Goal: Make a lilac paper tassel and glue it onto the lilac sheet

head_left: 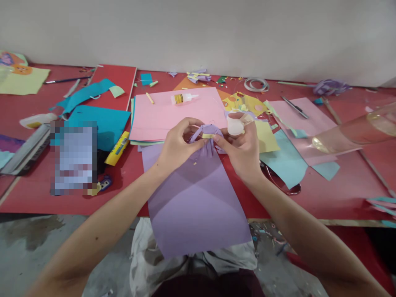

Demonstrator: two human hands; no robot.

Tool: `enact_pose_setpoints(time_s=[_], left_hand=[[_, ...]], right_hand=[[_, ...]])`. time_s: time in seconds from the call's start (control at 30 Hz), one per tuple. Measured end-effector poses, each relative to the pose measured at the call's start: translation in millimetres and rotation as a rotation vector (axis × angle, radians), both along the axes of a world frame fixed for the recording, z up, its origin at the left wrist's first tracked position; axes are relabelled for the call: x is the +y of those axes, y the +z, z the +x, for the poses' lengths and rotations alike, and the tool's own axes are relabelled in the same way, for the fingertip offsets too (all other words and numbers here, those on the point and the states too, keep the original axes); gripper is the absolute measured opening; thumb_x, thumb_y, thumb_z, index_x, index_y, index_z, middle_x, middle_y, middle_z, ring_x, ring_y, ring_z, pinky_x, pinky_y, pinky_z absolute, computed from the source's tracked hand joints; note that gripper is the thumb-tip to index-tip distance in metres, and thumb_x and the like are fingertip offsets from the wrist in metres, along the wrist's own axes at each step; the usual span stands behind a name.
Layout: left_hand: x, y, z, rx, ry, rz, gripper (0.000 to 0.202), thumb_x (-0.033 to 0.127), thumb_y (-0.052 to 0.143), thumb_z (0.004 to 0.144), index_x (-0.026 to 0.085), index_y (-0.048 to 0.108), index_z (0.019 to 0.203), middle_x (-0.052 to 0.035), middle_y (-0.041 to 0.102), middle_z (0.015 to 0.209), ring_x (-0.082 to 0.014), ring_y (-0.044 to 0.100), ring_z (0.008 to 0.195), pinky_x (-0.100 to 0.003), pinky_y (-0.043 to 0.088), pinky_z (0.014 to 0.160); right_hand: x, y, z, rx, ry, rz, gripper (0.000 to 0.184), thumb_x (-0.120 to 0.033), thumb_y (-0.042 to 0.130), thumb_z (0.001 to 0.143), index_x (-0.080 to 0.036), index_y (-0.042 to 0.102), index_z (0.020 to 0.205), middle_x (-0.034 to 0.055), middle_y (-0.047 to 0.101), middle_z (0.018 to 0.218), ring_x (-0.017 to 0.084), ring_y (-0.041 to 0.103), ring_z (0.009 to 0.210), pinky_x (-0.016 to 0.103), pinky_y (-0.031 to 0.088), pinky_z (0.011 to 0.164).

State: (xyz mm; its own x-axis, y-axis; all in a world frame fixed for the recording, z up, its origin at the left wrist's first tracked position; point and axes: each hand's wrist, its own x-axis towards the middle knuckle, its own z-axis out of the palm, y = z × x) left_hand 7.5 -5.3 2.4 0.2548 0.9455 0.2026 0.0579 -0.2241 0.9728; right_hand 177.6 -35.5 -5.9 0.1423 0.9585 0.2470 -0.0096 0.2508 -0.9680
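Both hands meet over a red table (340, 189). My left hand (177, 144) pinches a small purple paper piece with cut fringes (206, 138) that has a yellow strip across it. My right hand (239, 146) pinches the other side of the same piece, and its palm and fingers also grip a small white glue bottle (235, 125). A large purple paper sheet (194, 198) lies under the hands and hangs over the table's near edge. A pink sheet (179, 113) lies just beyond.
A small glue bottle (184, 98) lies on the pink sheet. Teal sheets (99, 123), a yellow glue stick (117, 148) and a blurred patch sit left. Pink, yellow and light-blue papers, scissors (280, 181), a pen (293, 107) and a clear plastic bottle (355, 130) sit right. Scraps litter the far edge.
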Motion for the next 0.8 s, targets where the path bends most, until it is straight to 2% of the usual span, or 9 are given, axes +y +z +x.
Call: enact_pose_setpoints(time_s=[0.23,0.43,0.7,0.8], left_hand=[[-0.9,2.4,-0.9,-0.033,-0.043,-0.048,0.035,0.018,0.078,0.071,0.02,0.063,0.103,-0.0002,0.073,0.088,-0.0171,0.071,0.084,-0.028,0.055,0.075],[-0.9,4.8,-3.7,-0.034,-0.073,-0.085,0.042,0.021,0.082,0.071,0.019,0.065,0.11,-0.0014,0.074,0.089,-0.0164,0.071,0.079,-0.027,0.054,0.07],[-1.6,1.5,-1.7,-0.058,-0.012,-0.093,0.036,0.022,0.081,0.074,0.019,0.067,0.108,0.0006,0.073,0.081,-0.014,0.068,0.076,-0.024,0.051,0.068],[0.3,0.4,-2.5,-0.07,-0.014,-0.122,0.035,0.019,0.081,0.073,0.02,0.067,0.106,0.0015,0.072,0.078,-0.0134,0.068,0.072,-0.023,0.05,0.065]], right_hand=[[-1.5,1.0,-1.8,0.002,-0.027,-0.02,0.054,-0.038,0.089,0.073,-0.035,0.053,0.113,-0.0037,0.066,0.091,0.017,0.069,0.081,0.035,0.062,0.07],[-1.4,0.6,-0.6,0.003,-0.029,-0.004,0.055,-0.037,0.09,0.072,-0.035,0.053,0.113,-0.0052,0.066,0.084,0.016,0.069,0.078,0.035,0.061,0.073],[-0.2,-3.0,-1.1,-0.004,-0.002,0.016,0.053,-0.036,0.087,0.076,-0.034,0.051,0.115,-0.0056,0.064,0.084,0.015,0.068,0.078,0.031,0.059,0.071],[-0.4,-2.8,-0.3,-0.071,-0.017,0.05,0.04,-0.045,0.078,0.085,-0.034,0.053,0.114,-0.0039,0.064,0.085,0.015,0.068,0.077,0.03,0.058,0.068]])
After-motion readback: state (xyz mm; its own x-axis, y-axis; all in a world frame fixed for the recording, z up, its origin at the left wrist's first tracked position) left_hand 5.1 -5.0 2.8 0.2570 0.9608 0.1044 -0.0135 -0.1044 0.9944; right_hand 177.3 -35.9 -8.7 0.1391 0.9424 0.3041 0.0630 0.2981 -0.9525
